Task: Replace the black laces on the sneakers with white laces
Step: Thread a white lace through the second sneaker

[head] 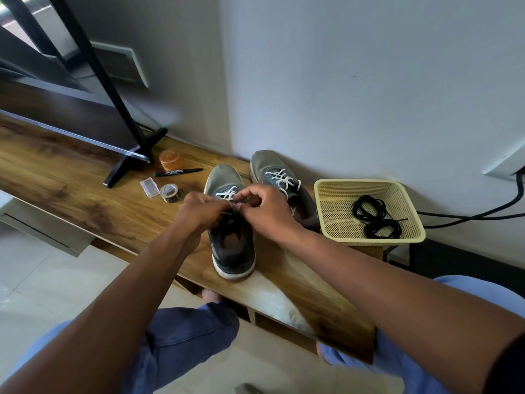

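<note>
Two grey sneakers stand on the wooden bench [85,206]. The near sneaker [231,245] points away from me and carries a white lace [227,194] across its front eyelets. My left hand [203,213] and my right hand [265,210] meet over its tongue, fingers curled and pinching the white lace at the upper eyelets. The far sneaker [272,172] leans by the wall with a white lace [284,180] threaded through it. Two coiled black laces [375,217] lie in the yellow basket [329,211] to the right.
Left of the sneakers lie a tape roll [169,192], a small clear box [149,187], a black marker [177,172] and an orange jar [170,160]. A TV stand leg [127,160] rests on the bench. Black cables [468,214] run behind the basket. My knees are below the bench edge.
</note>
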`<action>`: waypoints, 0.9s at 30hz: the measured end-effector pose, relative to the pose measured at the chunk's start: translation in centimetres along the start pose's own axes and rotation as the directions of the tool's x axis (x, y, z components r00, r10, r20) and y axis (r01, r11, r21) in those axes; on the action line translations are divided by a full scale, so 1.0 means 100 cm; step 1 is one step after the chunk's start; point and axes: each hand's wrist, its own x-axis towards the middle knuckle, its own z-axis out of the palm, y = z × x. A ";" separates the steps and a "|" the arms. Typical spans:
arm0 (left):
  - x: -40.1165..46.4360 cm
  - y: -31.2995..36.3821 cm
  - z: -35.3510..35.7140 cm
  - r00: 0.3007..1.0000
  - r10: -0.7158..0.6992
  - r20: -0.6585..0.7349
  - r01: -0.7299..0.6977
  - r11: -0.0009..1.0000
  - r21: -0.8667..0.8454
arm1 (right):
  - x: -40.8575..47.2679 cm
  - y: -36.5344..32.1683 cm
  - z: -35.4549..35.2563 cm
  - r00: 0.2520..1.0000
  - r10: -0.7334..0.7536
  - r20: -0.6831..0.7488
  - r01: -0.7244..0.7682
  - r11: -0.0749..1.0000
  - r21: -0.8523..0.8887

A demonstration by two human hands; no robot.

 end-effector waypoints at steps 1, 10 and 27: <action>0.000 0.000 0.000 1.000 0.004 0.002 -0.004 1.000 -0.005 | 0.001 0.001 0.000 1.000 -0.011 -0.003 0.011 1.000 -0.008; -0.010 0.004 -0.011 0.983 0.141 0.115 -0.154 0.980 0.123 | 0.009 0.000 0.005 1.000 -0.017 0.007 0.017 0.997 -0.078; -0.020 0.010 -0.015 0.916 0.374 0.149 -0.372 0.646 0.666 | 0.020 -0.037 -0.021 0.995 0.018 -0.095 0.019 0.925 0.379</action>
